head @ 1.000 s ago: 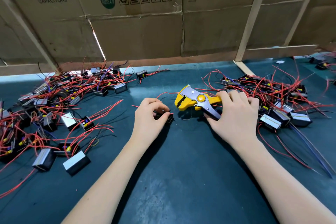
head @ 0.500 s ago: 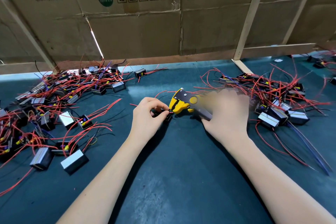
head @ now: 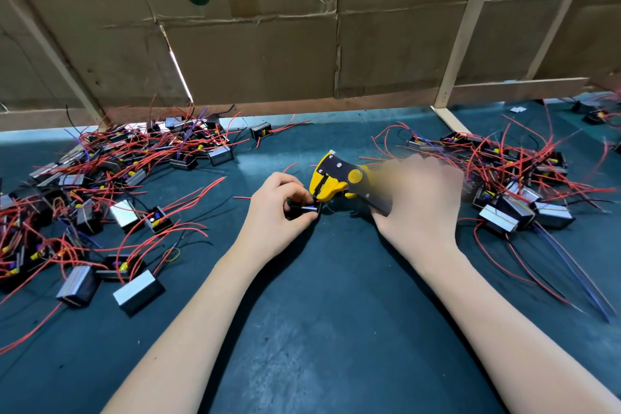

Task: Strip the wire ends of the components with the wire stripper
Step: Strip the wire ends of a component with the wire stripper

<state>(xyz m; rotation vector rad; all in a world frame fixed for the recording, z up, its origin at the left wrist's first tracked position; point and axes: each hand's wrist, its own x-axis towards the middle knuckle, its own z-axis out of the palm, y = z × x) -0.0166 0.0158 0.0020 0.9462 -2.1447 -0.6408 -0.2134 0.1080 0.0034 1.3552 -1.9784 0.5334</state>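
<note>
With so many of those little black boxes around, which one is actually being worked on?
The component pinched in the left hand, right at the yellow wire stripper; all others lie untouched in piles.

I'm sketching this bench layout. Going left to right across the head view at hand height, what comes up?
Left pile of components → left hand pinching a small component → yellow wire stripper → right hand gripping its handles → right pile of components.
</note>
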